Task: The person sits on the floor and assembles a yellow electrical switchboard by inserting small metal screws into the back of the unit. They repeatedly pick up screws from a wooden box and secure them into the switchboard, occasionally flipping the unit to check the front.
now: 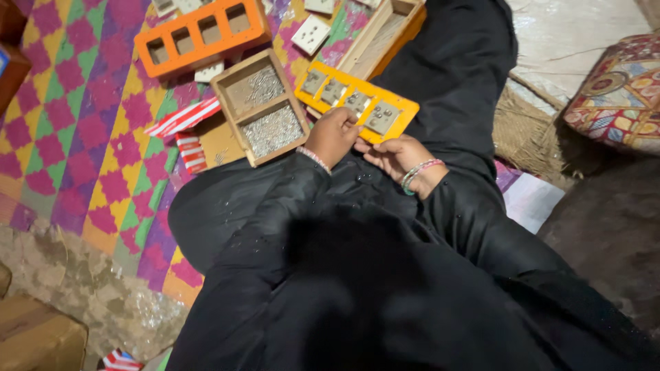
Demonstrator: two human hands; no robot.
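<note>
Two hands (333, 135) (399, 155) — yellow tray (356, 102) slanting right-down

A person in black sits on a checkered mat (82, 117), a yellow tray (405, 108) across the lap. The left hand (333, 136) touches its near edge; the right hand (402, 158) grips below it. Just beside it lies a wooden box (227, 86) of small metal parts, with an orange tray (199, 51) beyond.

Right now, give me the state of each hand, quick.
Left hand: curled shut, resting on the near edge of the yellow tray.
Right hand: fingers on that tray's near edge; firm grip or not cannot be told.
</note>
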